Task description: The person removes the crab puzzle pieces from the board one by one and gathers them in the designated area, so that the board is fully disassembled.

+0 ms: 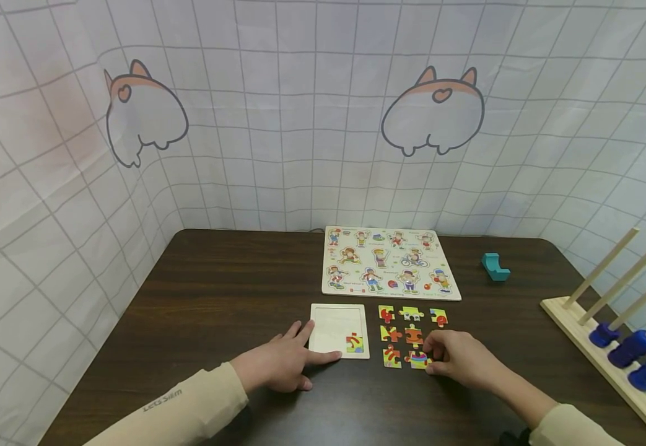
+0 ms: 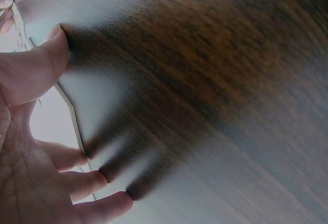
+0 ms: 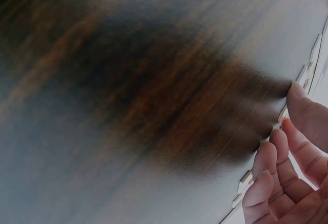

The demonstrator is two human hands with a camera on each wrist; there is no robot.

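Note:
My left hand (image 1: pixel 282 362) lies with spread fingers against the left and bottom edges of a small wooden puzzle tray (image 1: pixel 328 310). One colourful jigsaw piece (image 1: pixel 354 343) sits in the tray's lower right corner. To the right of the tray, my right hand (image 1: pixel 459 359) pinches the right edge of a rainbow-patterned puzzle piece (image 1: pixel 417 360) between thumb and fingers. Just above that piece is an orange puzzle piece (image 1: pixel 414 335). In the right wrist view the thumb (image 3: pixel 305 108) and curled fingers meet the pieces' edge, seen nearly side-on.
Several loose puzzle pieces (image 1: pixel 392 356) lie in rows beside the tray. Behind them is a larger picture board (image 1: pixel 381 272). A teal curved block (image 1: pixel 494 267) stands at the back right. A wooden peg rack (image 1: pixel 584 322) with blue pieces runs along the right side.

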